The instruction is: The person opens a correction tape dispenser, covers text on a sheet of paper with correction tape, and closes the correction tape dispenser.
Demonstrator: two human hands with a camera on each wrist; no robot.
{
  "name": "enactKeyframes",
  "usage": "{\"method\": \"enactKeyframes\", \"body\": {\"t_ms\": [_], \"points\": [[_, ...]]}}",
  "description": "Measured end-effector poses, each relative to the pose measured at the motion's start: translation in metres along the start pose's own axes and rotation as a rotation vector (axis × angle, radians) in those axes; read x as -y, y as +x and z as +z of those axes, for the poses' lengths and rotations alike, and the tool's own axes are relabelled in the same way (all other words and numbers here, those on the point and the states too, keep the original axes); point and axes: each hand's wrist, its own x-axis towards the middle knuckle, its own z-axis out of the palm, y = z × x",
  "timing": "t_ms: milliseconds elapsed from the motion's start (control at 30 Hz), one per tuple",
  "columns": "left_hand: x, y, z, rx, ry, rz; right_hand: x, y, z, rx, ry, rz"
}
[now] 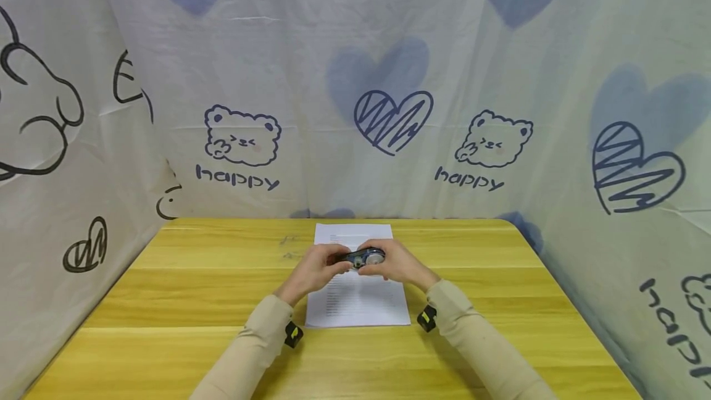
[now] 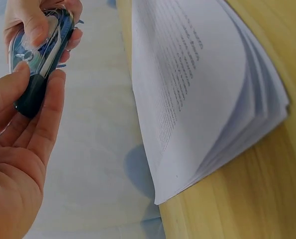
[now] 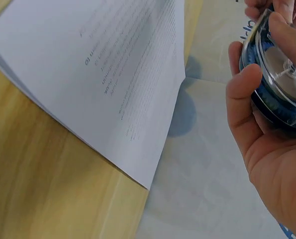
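Observation:
A correction tape dispenser (image 1: 362, 258) with a clear body and a dark blue-green end is held above the papers by both hands. My left hand (image 1: 318, 269) pinches its dark narrow end (image 2: 32, 97) between thumb and fingers. Around the wide, rounded body (image 3: 273, 102) curl the fingers and thumb of my right hand (image 1: 401, 263); a white reel shows through the clear casing. Below lies a stack of printed paper (image 1: 363, 310), its text running in lines down the top sheet. Whether the dark end is a separate cap, I cannot tell.
The yellow wood-grain table (image 1: 211, 301) extends on both sides of the paper stack. White cloth (image 1: 316, 184) printed with hearts and bears hangs behind the table and at its sides. In the left wrist view the stack's sheets (image 2: 259, 94) fan apart along one edge.

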Motion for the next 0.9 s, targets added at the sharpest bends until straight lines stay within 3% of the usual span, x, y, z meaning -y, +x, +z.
{"method": "enactKeyframes", "body": {"t_ms": [300, 633, 900], "points": [[0.001, -0.004, -0.004, 0.089, -0.101, 0.011, 0.002, -0.003, -0.003, 0.1, -0.015, -0.012], [0.006, -0.008, -0.006, 0.141, -0.096, -0.058, 0.002, -0.004, -0.001, 0.157, -0.065, -0.045], [0.011, -0.008, -0.007, 0.14, -0.057, -0.032, -0.001, -0.002, -0.002, 0.145, -0.112, -0.06]]}}
